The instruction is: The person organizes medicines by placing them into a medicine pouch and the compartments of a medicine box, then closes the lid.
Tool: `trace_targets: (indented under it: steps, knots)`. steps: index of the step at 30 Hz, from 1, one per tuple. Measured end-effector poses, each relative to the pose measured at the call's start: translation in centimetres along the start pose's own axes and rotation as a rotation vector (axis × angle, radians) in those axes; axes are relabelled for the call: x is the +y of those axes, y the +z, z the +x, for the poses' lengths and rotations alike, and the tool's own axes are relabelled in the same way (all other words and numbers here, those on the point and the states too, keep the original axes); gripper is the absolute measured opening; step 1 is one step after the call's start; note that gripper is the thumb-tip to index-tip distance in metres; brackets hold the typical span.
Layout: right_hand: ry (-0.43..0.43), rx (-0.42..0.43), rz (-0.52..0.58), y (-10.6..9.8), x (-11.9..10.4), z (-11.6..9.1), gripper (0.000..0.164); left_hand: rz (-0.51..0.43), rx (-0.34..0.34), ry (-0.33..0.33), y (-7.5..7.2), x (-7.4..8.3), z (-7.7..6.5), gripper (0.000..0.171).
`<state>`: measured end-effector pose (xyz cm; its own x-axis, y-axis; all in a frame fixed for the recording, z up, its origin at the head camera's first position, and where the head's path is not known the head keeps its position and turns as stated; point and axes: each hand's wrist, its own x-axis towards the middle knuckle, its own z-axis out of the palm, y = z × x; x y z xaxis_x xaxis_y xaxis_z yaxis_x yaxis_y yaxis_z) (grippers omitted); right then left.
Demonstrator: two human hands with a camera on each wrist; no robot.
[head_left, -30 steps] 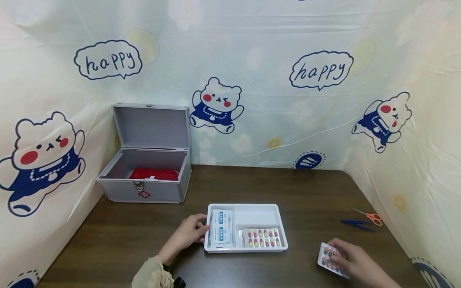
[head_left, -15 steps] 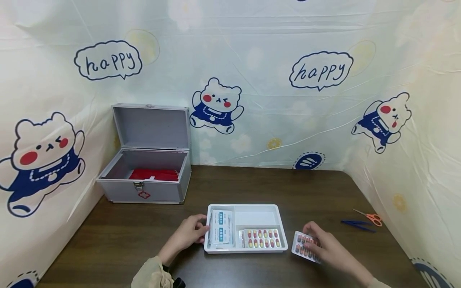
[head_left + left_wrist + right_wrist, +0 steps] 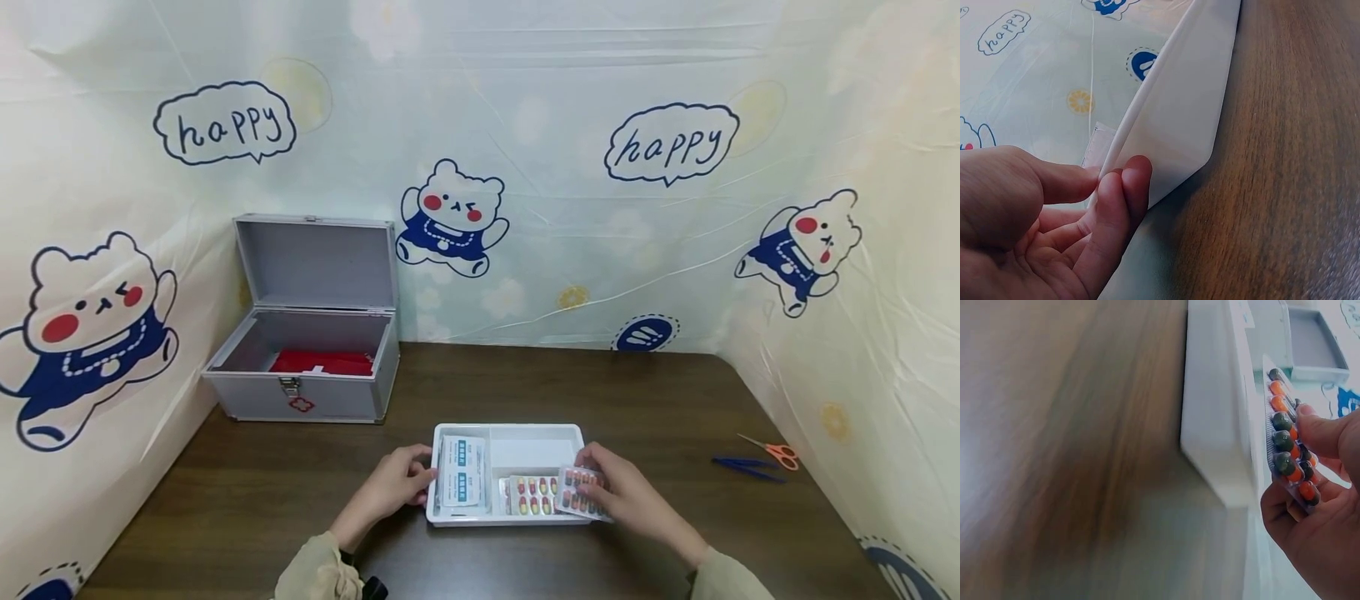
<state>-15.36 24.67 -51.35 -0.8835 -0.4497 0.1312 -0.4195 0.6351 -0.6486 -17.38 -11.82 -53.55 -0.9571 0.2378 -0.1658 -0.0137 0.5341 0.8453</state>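
A white divided tray [image 3: 534,448] lies on the table in the head view. My left hand [image 3: 392,486] pinches its left rim between thumb and fingers, as the left wrist view shows with the tray wall [image 3: 1179,106] beside the fingertips. My right hand [image 3: 626,493] holds a blister pack of capsules [image 3: 576,492] over the tray's front right compartment. In the right wrist view those dark-and-orange capsules [image 3: 1283,440] stand under my thumb. Partly covered below it, another blister pack [image 3: 531,497] with red-and-yellow capsules lies in that compartment. White packets with blue print [image 3: 461,473] fill the left compartment.
An open silver case [image 3: 300,398] with a red item [image 3: 321,362] inside stands at the back left. Orange-handled scissors [image 3: 783,455] and blue tweezers [image 3: 746,468] lie at the right of the brown table [image 3: 540,383]. A printed curtain surrounds the table.
My right hand has moved left with the blister pack, from the right part of the table to over the tray's front right compartment. The left hand stays at the tray's rim.
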Motion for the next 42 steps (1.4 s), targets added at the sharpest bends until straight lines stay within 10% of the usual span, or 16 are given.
trace_targets:
  steps: [16, 26, 42]
  knots:
    - [-0.009, 0.103, -0.248, 2.7, -1.2, 2.1, 0.012, -0.016, -0.02, 0.005, -0.1, 0.3, 0.1, 0.044]
    - [-0.128, 0.346, -0.417, -3.8, 4.6, -0.7, 0.028, 0.005, -0.015, -0.034, -0.2, 0.2, 0.1, 0.045]
    - [0.174, 0.179, -0.686, -13.5, 15.9, -8.3, 0.038, 0.006, -0.026, -0.05, -0.2, 0.1, 0.2, 0.046]
